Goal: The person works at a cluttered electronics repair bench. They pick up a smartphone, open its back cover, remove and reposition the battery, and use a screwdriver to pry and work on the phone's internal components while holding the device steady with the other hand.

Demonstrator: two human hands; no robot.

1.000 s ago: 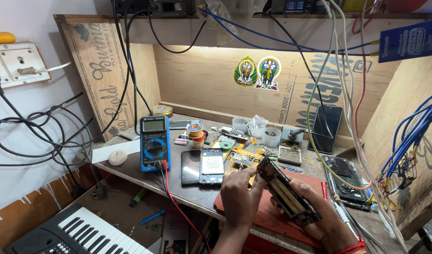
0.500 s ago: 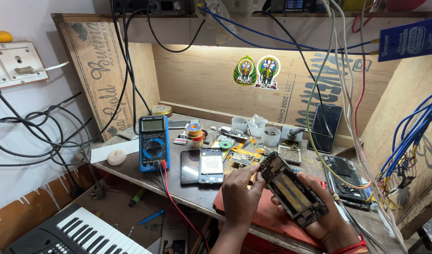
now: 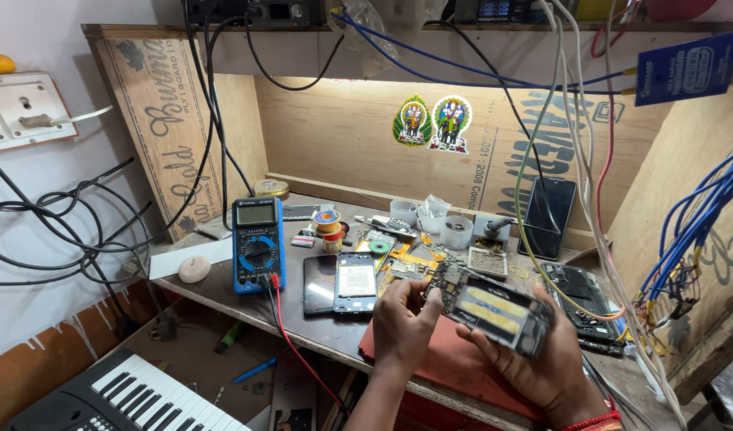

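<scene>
An opened phone with its back cover off, showing circuit board and yellow strips, is held above a red mat. My right hand cradles it from below at its right end. My left hand grips its left end, fingertips on the board near the top corner. Both hands hover over the front edge of the wooden workbench.
A blue multimeter with a red lead stands left. Two flat phones lie beside it. Small cups, solder reels and phone parts litter the back; another dismantled phone lies right. Cables hang right and left. A keyboard sits below.
The opened phone has tilted from steeply upright to nearly flat and spread wider between my hands. My left hand shifted slightly to its left end.
</scene>
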